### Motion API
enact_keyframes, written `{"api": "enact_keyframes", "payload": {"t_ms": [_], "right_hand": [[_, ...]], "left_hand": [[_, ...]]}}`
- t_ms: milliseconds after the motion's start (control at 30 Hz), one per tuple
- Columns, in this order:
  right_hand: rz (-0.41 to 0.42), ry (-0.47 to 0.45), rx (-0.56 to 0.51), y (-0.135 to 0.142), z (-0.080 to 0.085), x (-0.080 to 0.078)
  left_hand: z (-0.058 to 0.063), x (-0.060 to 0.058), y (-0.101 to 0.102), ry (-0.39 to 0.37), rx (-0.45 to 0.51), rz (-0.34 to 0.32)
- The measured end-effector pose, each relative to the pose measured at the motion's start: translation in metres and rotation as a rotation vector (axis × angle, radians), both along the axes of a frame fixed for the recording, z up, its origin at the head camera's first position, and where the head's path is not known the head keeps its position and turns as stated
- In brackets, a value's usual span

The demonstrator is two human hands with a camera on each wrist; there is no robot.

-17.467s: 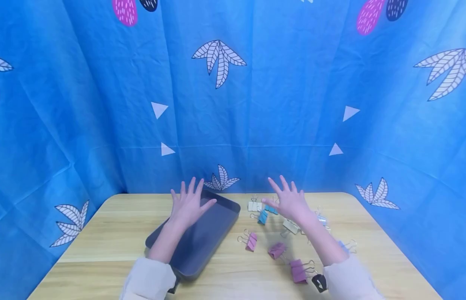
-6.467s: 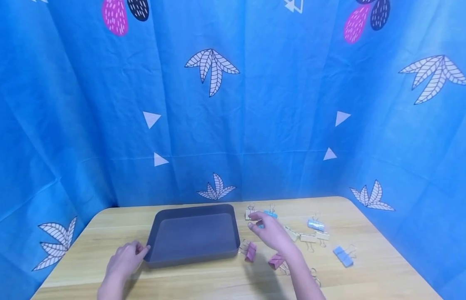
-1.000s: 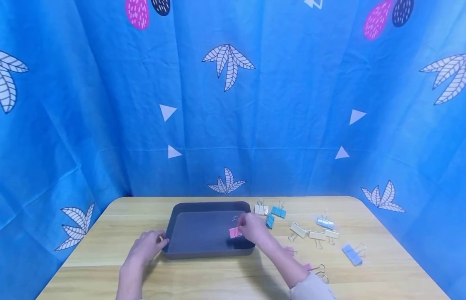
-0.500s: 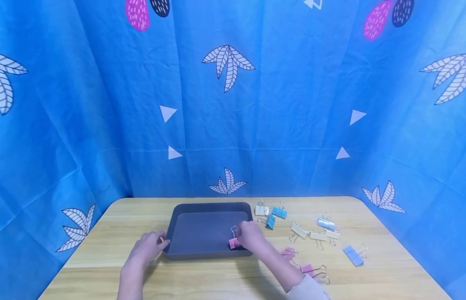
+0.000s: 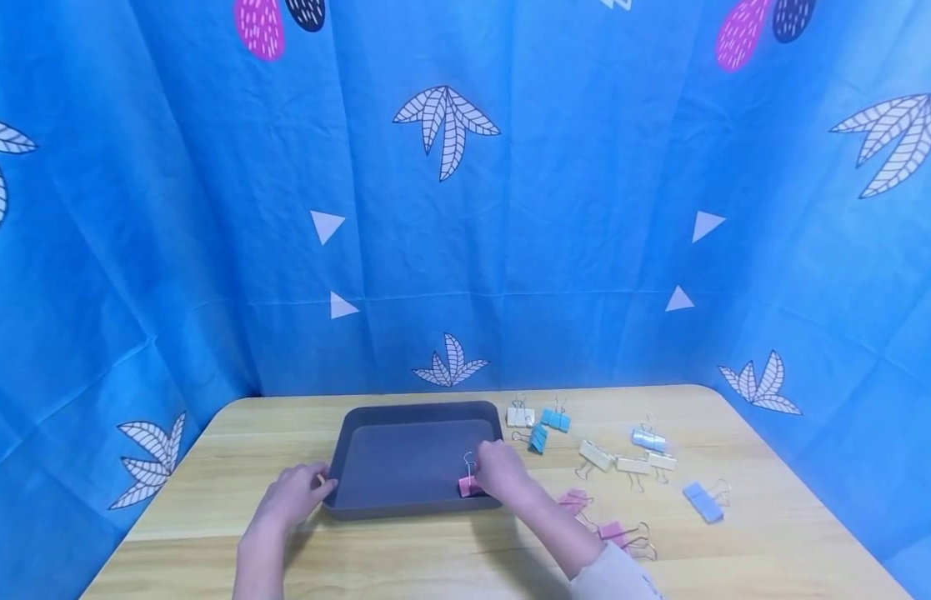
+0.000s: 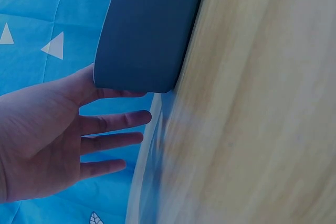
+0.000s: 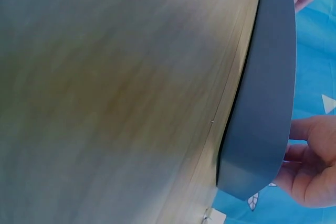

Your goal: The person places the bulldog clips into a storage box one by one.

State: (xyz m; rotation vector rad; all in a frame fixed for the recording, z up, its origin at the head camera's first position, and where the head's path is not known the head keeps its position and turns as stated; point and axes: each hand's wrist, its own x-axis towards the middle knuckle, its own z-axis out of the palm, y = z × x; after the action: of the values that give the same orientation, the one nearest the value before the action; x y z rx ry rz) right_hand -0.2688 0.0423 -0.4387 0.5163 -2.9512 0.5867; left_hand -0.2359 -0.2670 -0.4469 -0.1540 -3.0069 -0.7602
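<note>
A dark grey rectangular tray lies on the wooden table, its long side towards me. My left hand pinches its left rim; in the left wrist view the other fingers of that hand extend loosely. Inside the tray's front right corner, my right hand holds a pink binder clip, low near the tray floor with a wire handle upward. In the right wrist view the tray wall hides the clip and fingertips. Pink clips lie near my right forearm.
Right of the tray lie a white clip, teal clips, several cream clips, a shiny blue clip and a light blue clip. A blue patterned curtain stands behind the table.
Since the earliest frame, the tray has turned from slanted to straight, and both hands have come down from the air. Over the last second my right hand lowered the pink binder clip into the tray.
</note>
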Motion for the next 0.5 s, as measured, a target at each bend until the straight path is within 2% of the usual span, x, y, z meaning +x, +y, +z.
{"api": "enact_keyframes", "payload": {"t_ms": [167, 500], "right_hand": [[0.016, 0.008, -0.005, 0.0019, 0.0015, 0.0015], [0.015, -0.079, -0.064, 0.0047, 0.0044, 0.0044]], "left_hand": [[-0.0011, -0.0014, -0.0005, -0.023, 0.008, 0.003], [0.0007, -0.0003, -0.0003, -0.017, 0.002, 0.003]]}}
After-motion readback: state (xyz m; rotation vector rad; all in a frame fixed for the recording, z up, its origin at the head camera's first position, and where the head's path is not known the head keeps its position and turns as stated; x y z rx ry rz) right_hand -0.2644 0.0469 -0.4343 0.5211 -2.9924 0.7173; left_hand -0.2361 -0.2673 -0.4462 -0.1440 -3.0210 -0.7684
